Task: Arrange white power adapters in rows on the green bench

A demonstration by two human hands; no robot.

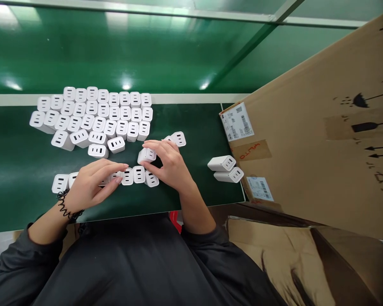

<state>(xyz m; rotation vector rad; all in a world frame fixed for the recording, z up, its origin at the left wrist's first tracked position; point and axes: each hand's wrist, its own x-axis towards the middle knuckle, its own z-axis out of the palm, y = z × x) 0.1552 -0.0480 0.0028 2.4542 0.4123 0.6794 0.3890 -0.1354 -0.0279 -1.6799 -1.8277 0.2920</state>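
White chargers with slot-like ports on their end faces lie on the green table. My right hand has its thumb and fingers around a white charger, just above the front row. My left hand lies across that row, fingers stretched out and thumb apart, partly covering several chargers. Its fingertips are at a charger in the row; whether they press on it I cannot tell. Right of that stand another charger and a slightly tilted one. Behind my right fingers, a charger is partly visible beside another.
A large block of upright chargers stands at the back left. Two chargers lie at the right table edge. A tall cardboard box borders the right side, with an open carton below. A green panel rises behind.
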